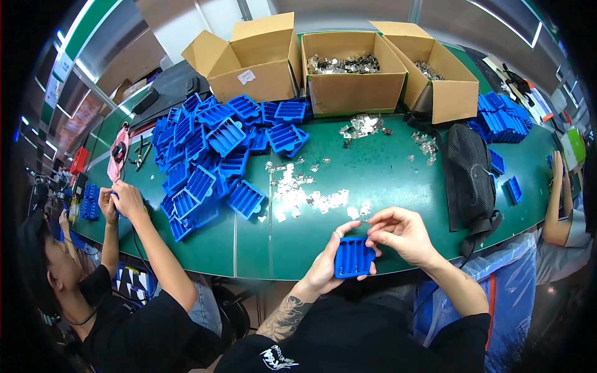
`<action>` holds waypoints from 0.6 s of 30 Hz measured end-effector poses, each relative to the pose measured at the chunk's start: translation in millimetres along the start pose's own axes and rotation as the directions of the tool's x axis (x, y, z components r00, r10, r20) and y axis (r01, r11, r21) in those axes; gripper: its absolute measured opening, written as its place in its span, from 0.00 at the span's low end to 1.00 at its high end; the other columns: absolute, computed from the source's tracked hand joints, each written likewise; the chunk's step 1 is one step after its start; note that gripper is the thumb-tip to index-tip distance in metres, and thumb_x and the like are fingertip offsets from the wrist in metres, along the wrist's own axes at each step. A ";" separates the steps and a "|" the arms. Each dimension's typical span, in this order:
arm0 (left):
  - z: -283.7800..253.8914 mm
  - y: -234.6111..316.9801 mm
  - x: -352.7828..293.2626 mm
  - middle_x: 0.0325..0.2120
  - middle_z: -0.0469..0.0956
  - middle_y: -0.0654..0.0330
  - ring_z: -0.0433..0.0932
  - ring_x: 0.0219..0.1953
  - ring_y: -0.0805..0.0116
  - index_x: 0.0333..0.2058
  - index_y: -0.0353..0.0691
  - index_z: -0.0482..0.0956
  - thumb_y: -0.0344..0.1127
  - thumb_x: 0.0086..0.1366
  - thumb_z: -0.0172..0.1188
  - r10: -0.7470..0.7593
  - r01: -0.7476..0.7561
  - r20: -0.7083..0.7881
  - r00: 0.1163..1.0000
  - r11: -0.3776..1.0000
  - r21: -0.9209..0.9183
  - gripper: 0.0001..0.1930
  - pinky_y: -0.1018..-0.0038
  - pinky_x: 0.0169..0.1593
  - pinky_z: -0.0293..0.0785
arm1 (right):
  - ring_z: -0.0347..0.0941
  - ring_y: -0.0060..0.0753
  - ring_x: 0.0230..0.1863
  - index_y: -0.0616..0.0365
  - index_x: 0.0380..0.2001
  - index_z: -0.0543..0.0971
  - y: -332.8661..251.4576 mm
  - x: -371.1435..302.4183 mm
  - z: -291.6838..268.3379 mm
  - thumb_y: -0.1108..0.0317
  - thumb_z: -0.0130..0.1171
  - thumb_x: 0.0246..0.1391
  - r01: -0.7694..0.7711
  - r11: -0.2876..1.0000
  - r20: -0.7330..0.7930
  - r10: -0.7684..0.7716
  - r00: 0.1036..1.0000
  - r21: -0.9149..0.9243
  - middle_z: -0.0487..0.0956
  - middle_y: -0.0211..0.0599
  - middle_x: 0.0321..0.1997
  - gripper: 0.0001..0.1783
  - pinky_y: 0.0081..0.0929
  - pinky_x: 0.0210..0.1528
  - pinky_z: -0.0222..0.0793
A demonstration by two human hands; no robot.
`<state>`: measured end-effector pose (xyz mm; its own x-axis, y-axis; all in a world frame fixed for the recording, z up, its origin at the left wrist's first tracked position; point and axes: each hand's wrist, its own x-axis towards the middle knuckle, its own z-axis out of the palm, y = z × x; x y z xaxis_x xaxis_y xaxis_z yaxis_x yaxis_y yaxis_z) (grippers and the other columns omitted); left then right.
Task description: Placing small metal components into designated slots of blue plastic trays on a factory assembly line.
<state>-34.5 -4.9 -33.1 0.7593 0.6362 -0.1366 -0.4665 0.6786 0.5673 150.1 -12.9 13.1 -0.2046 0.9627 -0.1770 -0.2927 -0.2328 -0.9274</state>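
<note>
My left hand (pixel 324 270) is closed around a blue plastic battery holder (pixel 354 257), gripping it by its sides near the table's front edge. The holder's long slots face up. Over its upper right corner, my right hand (pixel 401 236) has thumb and fingers pinched together. Whatever lies between those fingertips is too small to make out. Just beyond both hands, small shiny metal contact pieces (pixel 329 199) are scattered on the green table (pixel 385 180). A heap of similar blue holders (pixel 211 143) rises to the left, with one holder (pixel 246 199) lying at its near edge.
Three open cardboard boxes stand at the back; the middle box (pixel 354 90) and right box (pixel 449 93) contain metal pieces. A black mesh bag (pixel 467 174) lies to the right, before stacked blue holders (pixel 500 118). Co-workers sit at left (pixel 137 304) and far right (pixel 563 224).
</note>
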 end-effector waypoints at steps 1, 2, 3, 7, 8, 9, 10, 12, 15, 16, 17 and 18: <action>0.7 0.4 0.2 0.43 0.69 0.43 0.77 0.35 0.57 0.59 0.47 0.45 0.61 0.65 0.29 -0.001 0.001 0.000 1.000 1.000 -0.001 0.32 0.73 0.30 0.74 | 0.76 0.28 0.33 0.68 0.33 0.76 1.0 0.3 0.6 0.78 0.55 0.51 0.016 1.000 -0.025 -0.016 1.000 -0.019 0.75 0.41 0.35 0.05 0.20 0.33 0.73; 1.9 0.8 0.3 0.42 0.69 0.43 0.77 0.35 0.57 0.59 0.47 0.45 0.61 0.65 0.29 0.003 -0.003 -0.002 1.000 1.000 -0.004 0.32 0.73 0.30 0.74 | 0.76 0.28 0.33 0.68 0.33 0.76 2.7 0.4 0.0 0.78 0.55 0.51 0.014 1.000 -0.025 -0.015 1.000 -0.018 0.75 0.41 0.35 0.05 0.20 0.33 0.73; 2.4 1.1 0.6 0.42 0.69 0.43 0.77 0.34 0.57 0.59 0.46 0.45 0.61 0.65 0.29 0.006 -0.006 -0.003 1.000 1.000 -0.007 0.32 0.73 0.30 0.74 | 0.76 0.28 0.33 0.68 0.32 0.76 4.7 0.8 -1.1 0.79 0.54 0.51 0.104 0.983 -0.008 -0.107 0.994 -0.152 0.75 0.40 0.36 0.05 0.19 0.34 0.73; 0.7 1.5 1.1 0.42 0.69 0.42 0.76 0.34 0.57 0.59 0.46 0.45 0.60 0.65 0.28 0.000 0.000 0.008 1.000 1.000 -0.006 0.31 0.72 0.30 0.73 | 0.75 0.25 0.31 0.64 0.32 0.78 5.2 4.4 -3.1 0.79 0.55 0.47 0.280 0.824 -0.004 -0.324 0.946 -0.492 0.77 0.37 0.32 0.06 0.20 0.33 0.71; 0.7 1.5 0.3 0.42 0.69 0.42 0.76 0.34 0.56 0.59 0.46 0.45 0.60 0.65 0.28 0.004 -0.004 0.008 1.000 1.000 -0.020 0.31 0.72 0.30 0.73 | 0.75 0.24 0.30 0.63 0.32 0.78 2.9 6.1 -5.2 0.79 0.56 0.46 0.328 0.696 0.013 -0.416 0.909 -0.639 0.77 0.37 0.30 0.08 0.20 0.32 0.71; 0.7 1.7 -0.5 0.41 0.69 0.41 0.76 0.34 0.55 0.59 0.46 0.44 0.60 0.66 0.28 0.009 -0.008 0.008 1.000 0.999 -0.033 0.31 0.71 0.30 0.72 | 0.75 0.26 0.29 0.60 0.32 0.79 1.1 8.1 -8.6 0.78 0.57 0.44 0.296 0.643 -0.013 -0.430 0.903 -0.707 0.78 0.37 0.28 0.09 0.20 0.32 0.70; 0.8 2.3 -1.3 0.41 0.69 0.41 0.76 0.34 0.55 0.59 0.46 0.44 0.60 0.66 0.28 0.009 -0.009 0.010 1.000 0.999 -0.033 0.31 0.71 0.30 0.72 | 0.74 0.24 0.30 0.62 0.33 0.78 -0.3 11.6 -10.3 0.79 0.56 0.45 0.265 0.633 -0.039 -0.424 0.905 -0.727 0.78 0.37 0.28 0.09 0.19 0.32 0.70; 1.9 2.6 -1.9 0.41 0.69 0.41 0.76 0.34 0.55 0.59 0.46 0.45 0.60 0.66 0.28 0.014 -0.015 -0.008 1.000 0.998 -0.063 0.31 0.70 0.30 0.72 | 0.74 0.25 0.30 0.61 0.35 0.78 -5.8 20.7 -15.9 0.79 0.55 0.45 0.209 0.566 -0.043 -0.399 0.916 -0.798 0.77 0.37 0.29 0.11 0.19 0.31 0.69; 0.9 2.3 -0.7 0.42 0.69 0.40 0.76 0.34 0.54 0.59 0.47 0.45 0.60 0.65 0.28 0.014 -0.015 -0.010 1.000 0.998 -0.058 0.31 0.70 0.30 0.72 | 0.74 0.28 0.30 0.58 0.36 0.77 -1.4 38.2 -20.4 0.78 0.57 0.44 0.243 0.475 0.005 -0.447 0.894 -0.846 0.75 0.38 0.30 0.12 0.21 0.30 0.69; 0.8 2.1 -0.5 0.42 0.69 0.40 0.76 0.34 0.54 0.59 0.47 0.45 0.60 0.65 0.28 0.012 -0.012 -0.007 1.000 0.998 -0.055 0.31 0.70 0.30 0.72 | 0.74 0.33 0.30 0.56 0.36 0.77 2.6 43.0 -23.5 0.77 0.59 0.43 0.296 0.410 0.077 -0.471 0.878 -0.863 0.74 0.38 0.31 0.13 0.24 0.30 0.69; 0.5 1.5 -1.0 0.42 0.69 0.40 0.76 0.35 0.54 0.59 0.47 0.44 0.60 0.65 0.28 0.010 -0.010 -0.002 1.000 0.998 -0.065 0.31 0.70 0.30 0.72 | 0.74 0.33 0.30 0.56 0.36 0.77 5.4 46.5 -23.8 0.77 0.59 0.43 0.297 0.409 0.078 -0.473 0.878 -0.863 0.74 0.38 0.31 0.13 0.24 0.30 0.69; 0.5 1.4 -1.0 0.42 0.68 0.40 0.76 0.35 0.54 0.59 0.47 0.44 0.60 0.65 0.28 0.007 -0.007 0.002 1.000 0.997 -0.076 0.31 0.70 0.30 0.72 | 0.73 0.36 0.32 0.56 0.36 0.77 7.6 49.9 -22.8 0.77 0.60 0.42 0.342 0.352 0.140 -0.490 0.860 -0.871 0.74 0.38 0.31 0.13 0.26 0.31 0.69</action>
<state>-35.7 -4.7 -31.7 0.7565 0.6407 -0.1310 -0.5053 0.6999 0.5049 158.9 36.5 -10.3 -0.1629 0.9232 0.3482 0.6412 0.3673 -0.6738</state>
